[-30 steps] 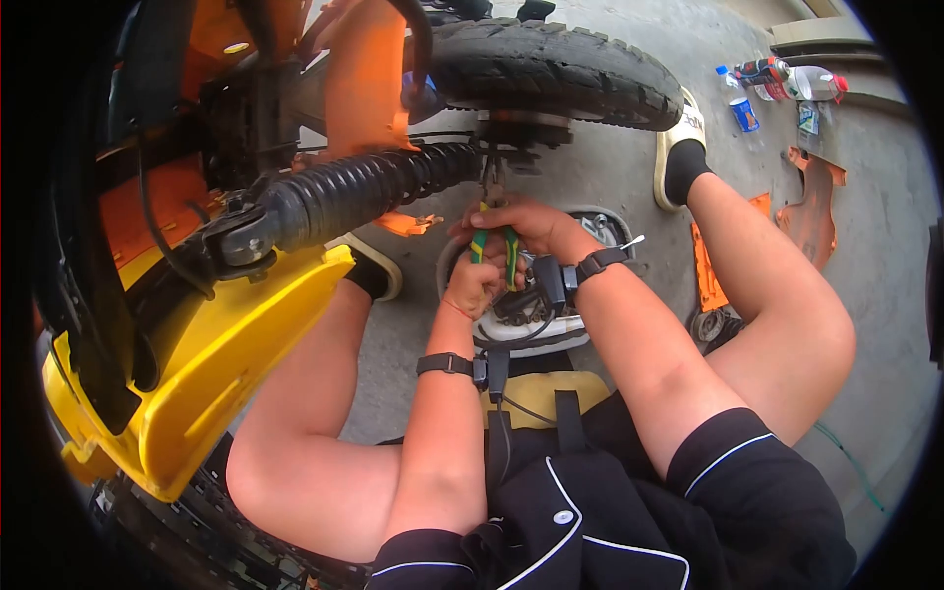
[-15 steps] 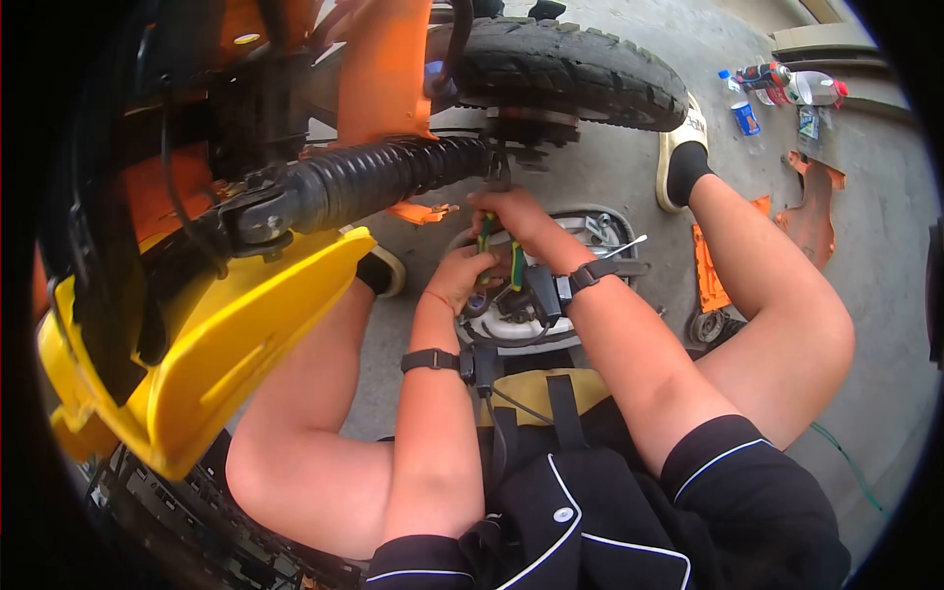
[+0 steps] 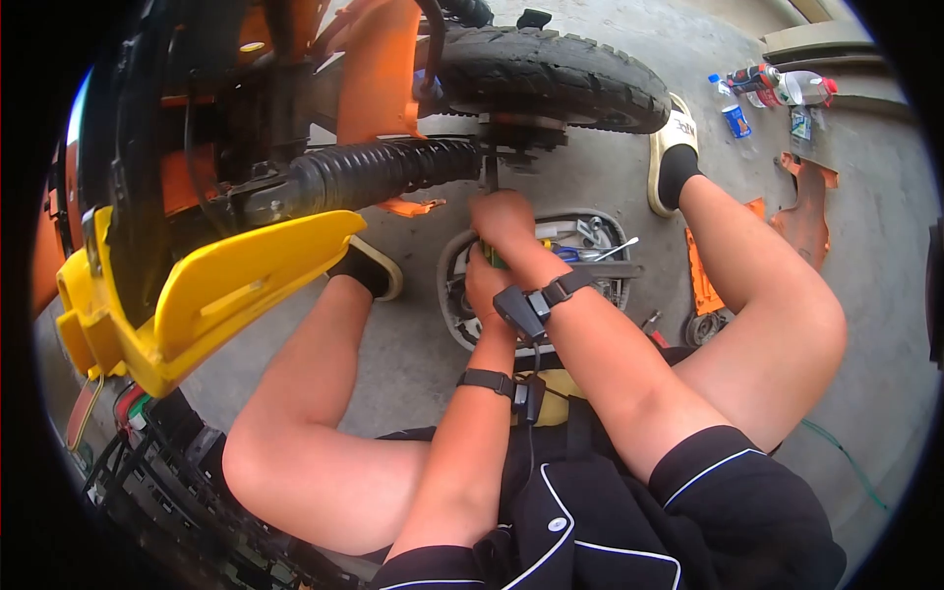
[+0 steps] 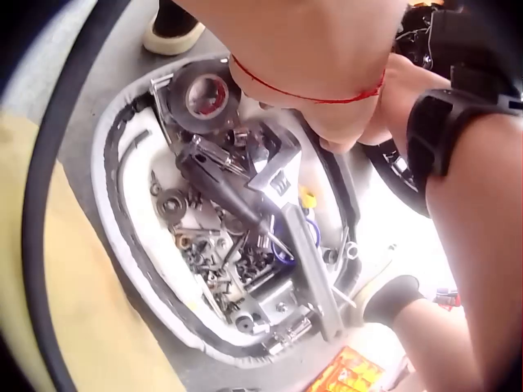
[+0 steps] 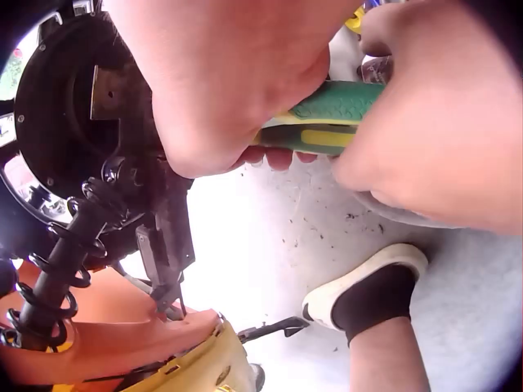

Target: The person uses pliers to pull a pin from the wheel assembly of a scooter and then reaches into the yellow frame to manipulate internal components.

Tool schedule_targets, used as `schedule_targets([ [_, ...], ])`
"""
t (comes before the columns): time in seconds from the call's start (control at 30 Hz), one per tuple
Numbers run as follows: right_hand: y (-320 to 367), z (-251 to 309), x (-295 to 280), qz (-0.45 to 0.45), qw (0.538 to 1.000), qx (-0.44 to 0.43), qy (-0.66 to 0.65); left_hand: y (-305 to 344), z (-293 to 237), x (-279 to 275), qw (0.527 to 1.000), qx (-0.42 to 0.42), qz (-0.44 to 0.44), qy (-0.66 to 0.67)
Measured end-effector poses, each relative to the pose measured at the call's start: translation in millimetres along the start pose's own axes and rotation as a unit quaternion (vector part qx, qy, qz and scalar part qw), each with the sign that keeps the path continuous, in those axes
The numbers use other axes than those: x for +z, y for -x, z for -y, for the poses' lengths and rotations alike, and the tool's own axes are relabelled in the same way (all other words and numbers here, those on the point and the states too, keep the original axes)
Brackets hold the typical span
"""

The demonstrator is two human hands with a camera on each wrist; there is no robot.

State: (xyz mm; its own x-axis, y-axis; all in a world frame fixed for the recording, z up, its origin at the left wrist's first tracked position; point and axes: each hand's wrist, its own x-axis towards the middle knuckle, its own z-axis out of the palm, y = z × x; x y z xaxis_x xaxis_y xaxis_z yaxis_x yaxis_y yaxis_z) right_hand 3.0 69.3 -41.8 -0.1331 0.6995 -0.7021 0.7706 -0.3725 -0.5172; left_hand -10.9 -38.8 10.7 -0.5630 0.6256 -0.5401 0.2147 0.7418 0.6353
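Both hands are on a pair of pliers (image 5: pixel 339 104) with green and yellow handles. My right hand (image 3: pixel 503 218) grips them at the far end, just below the motorcycle's wheel axle area. Close behind it, my left hand (image 3: pixel 486 283) wraps the handle ends; in the right wrist view the left hand (image 5: pixel 449 122) covers them. The plier jaws are hidden by the right hand. In the left wrist view, the left wrist wears a red string (image 4: pixel 310 99), and its fingers are mostly hidden. Black shock absorber (image 3: pixel 383 169) and tyre (image 3: pixel 551 79) are just beyond the hands.
Under the hands lies a grey-white tub (image 4: pixel 105 167) holding an adjustable wrench (image 4: pixel 298 220), a screwdriver (image 4: pixel 216 184), a tape roll (image 4: pixel 204 96) and small hardware. A yellow panel (image 3: pixel 256 290) juts in at left. Orange pieces (image 3: pixel 811 211) and bottles (image 3: pixel 811 88) lie right.
The plier handles, spread apart earlier, are now together and mostly covered. My left hand has moved right, close behind the right hand, and more of the tub shows at its right side.
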Motion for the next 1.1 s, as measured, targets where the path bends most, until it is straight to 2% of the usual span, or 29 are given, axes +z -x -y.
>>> schedule_targets([
  [0.03, -3.4, -1.2, 1.4, -0.015, 0.996, -0.047, 0.073, 2.8, -7.3, -1.0, 0.999, -0.005, -0.038, -0.014],
  [0.07, -5.0, -5.2, 0.5, -0.015, 0.996, -0.046, 0.075, -0.8, -5.5, 0.1, 0.999, -0.006, -0.037, -0.012],
  [0.13, 9.8, 6.8, -20.7, 0.057, 0.997, -0.003, -0.054, -13.8, 8.6, 0.3, 0.998, -0.055, -0.003, -0.024],
  [0.17, 13.7, 12.7, -34.2, 0.057, 0.997, -0.004, -0.055, -16.3, 16.9, 0.2, 1.0, 0.007, -0.014, -0.027],
  [0.2, 15.7, 13.8, -48.0, 0.117, 0.99, -0.028, -0.072, -22.2, 28.7, 3.7, 0.999, 0.007, -0.014, -0.027],
  [0.23, 13.9, 8.5, -56.4, 0.178, 0.979, -0.052, -0.09, -27.4, 38.0, 6.5, 1.0, -0.009, 0.029, -0.001],
  [0.27, 12.7, 4.3, -62.3, 0.177, 0.979, -0.051, -0.09, -31.8, 47.3, 9.7, 0.997, -0.025, 0.072, 0.026],
  [0.3, 8.5, -2.8, -65.5, 0.209, 0.971, -0.067, -0.095, -31.8, 44.2, 6.6, 0.997, -0.024, 0.072, 0.026],
  [0.37, 8.3, -6.2, -72.3, 0.26, 0.954, -0.077, -0.129, -28.6, 30.3, -5.4, 0.948, -0.106, 0.194, 0.231],
  [0.4, 10.0, -8.2, -70.3, 0.262, 0.954, -0.075, -0.128, -28.2, 25.1, -12.8, 0.947, -0.108, 0.193, 0.231],
  [0.47, 11.0, -12.9, -63.9, 0.299, 0.923, -0.075, -0.232, -31.3, 20.0, -26.5, 0.852, -0.182, 0.331, 0.361],
  [0.5, 9.1, -18.2, -57.0, 0.301, 0.922, -0.075, -0.232, -33.6, 21.7, -30.3, 0.853, -0.183, 0.329, 0.362],
  [0.57, 5.4, -29.5, -42.2, 0.382, 0.845, -0.019, -0.374, -38.3, 24.6, -36.4, 0.792, -0.209, 0.402, 0.409],
  [0.6, 7.3, -29.0, -40.4, 0.381, 0.845, -0.02, -0.375, -43.7, 28.7, -37.4, 0.793, -0.209, 0.402, 0.408],
  [0.67, 9.2, -26.5, -36.0, 0.399, 0.777, -0.007, -0.486, -54.6, 38.3, -37.6, 0.748, -0.207, 0.458, 0.433],
  [0.7, 7.1, -25.7, -35.5, 0.401, 0.777, -0.007, -0.485, -56.9, 40.2, -36.1, 0.749, -0.207, 0.457, 0.434],
  [0.77, 7.4, -29.6, -36.0, 0.429, 0.737, -0.003, -0.523, -55.6, 45.6, -30.5, 0.722, -0.212, 0.473, 0.459],
  [0.8, 9.8, -31.1, -36.7, 0.428, 0.738, 0.001, -0.522, -51.7, 43.1, -30.4, 0.719, -0.215, 0.474, 0.461],
  [0.9, 14.8, -25.1, -45.4, 0.4, 0.759, -0.001, -0.513, -46.9, 30.5, -35.6, 0.724, -0.238, 0.452, 0.464],
  [0.97, 22.4, -19.6, -52.3, 0.352, 0.845, 0.034, -0.401, -43.2, 26.3, -42.2, 0.768, -0.251, 0.412, 0.421],
  [1.0, 21.4, -21.0, -49.3, 0.352, 0.846, 0.028, -0.399, -41.6, 23.7, -43.7, 0.771, -0.245, 0.41, 0.421],
  [1.07, 21.9, -23.3, -40.3, 0.297, 0.889, -0.029, -0.347, -34.3, 18.4, -44.0, 0.886, -0.191, 0.338, 0.254],
  [1.1, 27.0, -15.4, -41.5, 0.297, 0.889, -0.037, -0.347, -35.1, 32.8, -36.3, 0.925, -0.151, 0.302, 0.172],
])
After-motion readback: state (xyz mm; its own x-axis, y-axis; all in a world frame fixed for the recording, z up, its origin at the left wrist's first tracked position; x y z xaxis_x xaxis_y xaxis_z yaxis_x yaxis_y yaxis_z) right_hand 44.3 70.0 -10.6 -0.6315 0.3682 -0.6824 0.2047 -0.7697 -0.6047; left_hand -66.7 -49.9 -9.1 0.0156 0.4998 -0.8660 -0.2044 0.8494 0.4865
